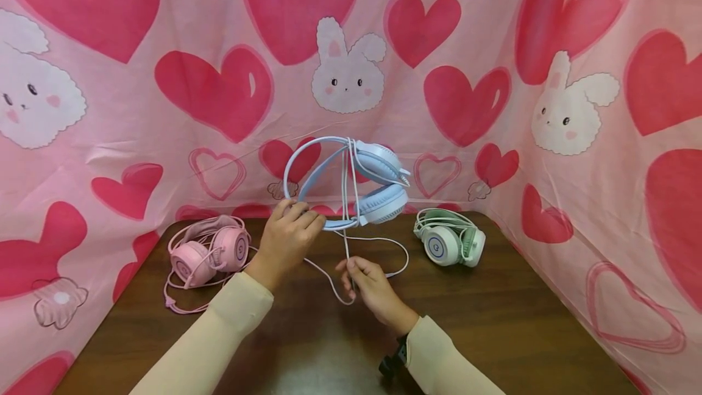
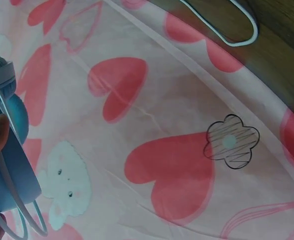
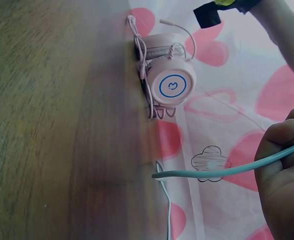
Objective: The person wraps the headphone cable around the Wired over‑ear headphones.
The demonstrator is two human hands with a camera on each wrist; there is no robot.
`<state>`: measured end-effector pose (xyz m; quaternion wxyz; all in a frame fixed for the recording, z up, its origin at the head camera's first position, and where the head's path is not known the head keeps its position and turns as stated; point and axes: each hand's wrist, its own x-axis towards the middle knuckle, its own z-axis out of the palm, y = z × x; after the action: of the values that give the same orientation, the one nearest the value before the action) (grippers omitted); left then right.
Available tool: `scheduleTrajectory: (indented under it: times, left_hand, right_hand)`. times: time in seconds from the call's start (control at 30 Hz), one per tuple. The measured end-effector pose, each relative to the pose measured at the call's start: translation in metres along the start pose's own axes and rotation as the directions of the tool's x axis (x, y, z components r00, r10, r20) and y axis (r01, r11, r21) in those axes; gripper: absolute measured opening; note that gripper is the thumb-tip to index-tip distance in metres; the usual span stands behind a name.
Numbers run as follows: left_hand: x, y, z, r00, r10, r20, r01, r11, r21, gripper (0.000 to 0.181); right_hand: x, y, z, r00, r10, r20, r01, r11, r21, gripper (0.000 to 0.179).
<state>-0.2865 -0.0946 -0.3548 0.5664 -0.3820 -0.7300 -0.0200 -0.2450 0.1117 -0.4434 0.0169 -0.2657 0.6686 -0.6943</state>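
Observation:
A pair of light blue headphones is held up above the table, tilted sideways with its ear cups to the right. My left hand grips it by the headband. Pale cable is wound in several turns across the band near the cups. Below, my right hand pinches the headphone cable between thumb and fingers. From there the cable runs in a loose loop over the tabletop behind the hand. The left wrist view catches only part of the blue headphones and a few fingertips at its left edge.
Pink headphones with their cord lie on the left of the dark wooden table. White and green headphones rest at the back right. A pink cloth with hearts and rabbits hangs behind and along both sides.

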Motion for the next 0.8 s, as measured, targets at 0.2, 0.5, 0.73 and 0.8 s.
scheduleTrajectory:
  times: [0.2, 0.5, 0.73, 0.8]
  left_hand:
    - [-0.005, -0.008, 0.004, 0.998, -0.010, 0.069, 0.009, 1.000, 0.013, 0.030]
    - [-0.014, -0.021, 0.011, 0.990, -0.007, 0.140, 0.004, 1.000, 0.022, 0.025]
    - [-0.026, -0.030, 0.016, 0.984, 0.025, 0.177, -0.028, 1.000, 0.013, 0.029]
    - [-0.029, -0.033, 0.017, 0.981, 0.037, 0.190, -0.041, 0.999, 0.014, 0.029]
  right_hand:
    - [-0.003, -0.001, -0.001, 1.000, 0.005, 0.014, -0.006, 1.000, 0.030, 0.041]
    - [-0.007, -0.006, -0.004, 1.000, 0.001, 0.020, -0.002, 1.000, 0.030, 0.029]
    - [-0.011, -0.013, -0.010, 0.997, -0.045, 0.057, 0.043, 0.999, 0.027, 0.019]
    - [-0.013, -0.016, -0.012, 0.996, -0.052, 0.073, 0.051, 0.998, 0.023, 0.019]
